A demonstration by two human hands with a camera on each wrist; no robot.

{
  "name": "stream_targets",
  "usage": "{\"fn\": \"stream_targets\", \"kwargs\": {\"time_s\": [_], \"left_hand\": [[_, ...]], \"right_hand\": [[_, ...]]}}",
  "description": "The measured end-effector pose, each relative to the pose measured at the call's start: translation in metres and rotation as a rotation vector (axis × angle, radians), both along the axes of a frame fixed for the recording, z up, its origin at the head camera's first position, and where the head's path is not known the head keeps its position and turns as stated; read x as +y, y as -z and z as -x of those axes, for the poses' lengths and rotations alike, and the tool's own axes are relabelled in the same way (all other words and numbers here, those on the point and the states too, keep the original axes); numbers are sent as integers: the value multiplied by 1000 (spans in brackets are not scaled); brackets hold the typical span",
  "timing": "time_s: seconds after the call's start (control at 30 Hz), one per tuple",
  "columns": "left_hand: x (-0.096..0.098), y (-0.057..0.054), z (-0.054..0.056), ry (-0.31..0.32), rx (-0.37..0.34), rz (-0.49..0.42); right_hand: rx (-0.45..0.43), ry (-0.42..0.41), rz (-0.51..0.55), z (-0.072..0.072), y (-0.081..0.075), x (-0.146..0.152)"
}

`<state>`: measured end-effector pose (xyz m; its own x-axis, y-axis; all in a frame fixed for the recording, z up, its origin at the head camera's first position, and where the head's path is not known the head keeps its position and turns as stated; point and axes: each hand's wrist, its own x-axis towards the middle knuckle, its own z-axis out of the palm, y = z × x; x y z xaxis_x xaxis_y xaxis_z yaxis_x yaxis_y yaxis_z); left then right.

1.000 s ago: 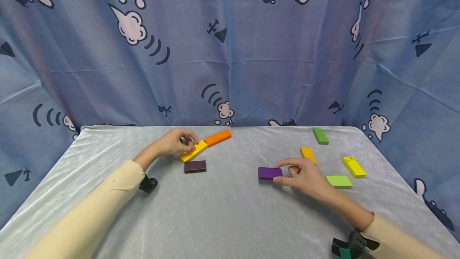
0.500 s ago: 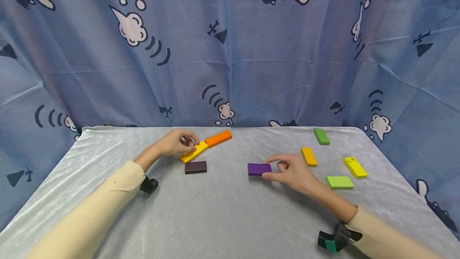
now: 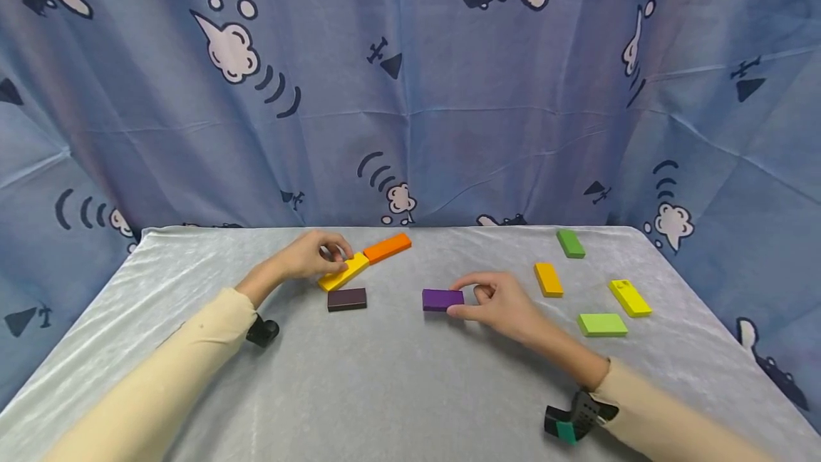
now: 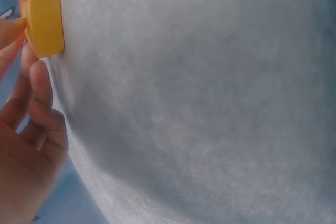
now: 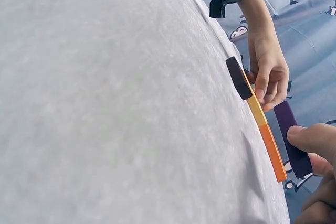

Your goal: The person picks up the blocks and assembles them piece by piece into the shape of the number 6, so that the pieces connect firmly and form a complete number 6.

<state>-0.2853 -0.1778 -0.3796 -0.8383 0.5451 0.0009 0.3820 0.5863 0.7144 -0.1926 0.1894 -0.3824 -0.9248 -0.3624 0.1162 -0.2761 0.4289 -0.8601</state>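
Note:
My left hand pinches a yellow-orange block lying at an angle on the cloth. End to end with that block's far end lies an orange block. In front of the pair is a dark brown block. To the right, my right hand holds a purple block by its right end, between thumb and index finger. The right wrist view shows the purple block held near the orange one, with my left hand beyond.
On the right part of the table lie a green block, an amber block, a bright yellow block and a lime block. A blue patterned curtain hangs behind the table's far edge.
My right hand has carried the purple block leftward, closer to the dark brown block, baring the lime and amber blocks. The left hand stays on the yellow-orange block.

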Motion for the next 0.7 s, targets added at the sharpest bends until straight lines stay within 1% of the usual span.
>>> {"fn": "stream_targets", "kwargs": {"time_s": [0.33,0.7], "left_hand": [[0,-1,-1,6,-6,-3],[0,-1,0,-12,-19,9]], "right_hand": [[-20,-17,-3,3,1,-15],[1,-29,2,12,6,-26]]}}
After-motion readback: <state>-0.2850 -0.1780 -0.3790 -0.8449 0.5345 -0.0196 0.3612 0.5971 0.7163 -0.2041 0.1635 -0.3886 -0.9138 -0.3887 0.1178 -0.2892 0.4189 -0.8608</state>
